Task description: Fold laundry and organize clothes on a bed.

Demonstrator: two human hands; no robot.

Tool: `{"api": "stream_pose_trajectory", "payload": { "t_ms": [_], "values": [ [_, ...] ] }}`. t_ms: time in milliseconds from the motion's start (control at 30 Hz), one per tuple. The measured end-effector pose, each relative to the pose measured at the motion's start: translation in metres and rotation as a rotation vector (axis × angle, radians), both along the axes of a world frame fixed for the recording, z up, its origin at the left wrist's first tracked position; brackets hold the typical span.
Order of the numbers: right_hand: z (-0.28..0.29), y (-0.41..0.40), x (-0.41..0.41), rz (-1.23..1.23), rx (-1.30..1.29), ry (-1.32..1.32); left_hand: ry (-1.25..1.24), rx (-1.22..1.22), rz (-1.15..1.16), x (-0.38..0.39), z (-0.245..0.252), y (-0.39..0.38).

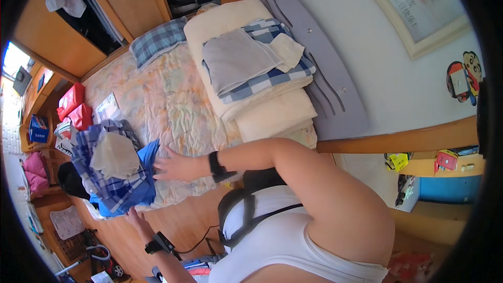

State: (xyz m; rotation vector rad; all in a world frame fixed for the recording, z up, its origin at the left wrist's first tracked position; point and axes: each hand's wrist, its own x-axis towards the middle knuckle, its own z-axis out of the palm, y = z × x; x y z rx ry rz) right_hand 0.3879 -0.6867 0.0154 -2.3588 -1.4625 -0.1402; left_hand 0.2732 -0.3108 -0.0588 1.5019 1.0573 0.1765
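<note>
My right hand [178, 165] is spread over the bed with its fingertips at the edge of a blue cloth [148, 157]. Just off the bed's side, my left hand [137, 222] has its fingers apart near the lower edge of the same cloth. Neither hand appears to grip anything. On top of the blue cloth lies a heap of blue plaid fabric [88, 145], and a crumpled cream cloth [114, 157] rests on that.
A patterned quilt [157, 94] covers the bed. Near the grey headboard [338, 78] are folded cream bedding [275, 114], blue checked fabric [255, 90] and a grey folded cloth [239, 59]. Red bags [74, 104] and a black item [70, 179] lie beyond the heap.
</note>
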Motion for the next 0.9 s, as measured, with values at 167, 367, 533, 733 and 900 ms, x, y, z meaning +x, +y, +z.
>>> {"api": "stream_pose_trajectory", "payload": {
  "t_ms": [167,367,533,733,900],
  "values": [
    [-0.091,-0.149,-0.001,-0.369,0.025,0.456,-0.091,-0.035,-0.290,-0.010,-0.011,-0.085],
    [-0.163,-0.339,0.035,-1.078,0.207,0.280,0.223,-0.296,-0.340,-0.059,-0.036,-0.173],
    [-0.198,-0.472,0.092,-1.975,0.608,0.191,0.261,-0.199,-0.428,-0.056,-0.019,-0.232],
    [-0.193,-0.534,0.128,-2.193,0.791,0.666,0.272,-0.238,-0.335,-0.068,0.009,-0.252],
    [-0.243,-0.539,0.165,-2.149,1.036,0.445,0.282,-0.321,-0.239,-0.073,0.040,-0.280]
  ]
}}
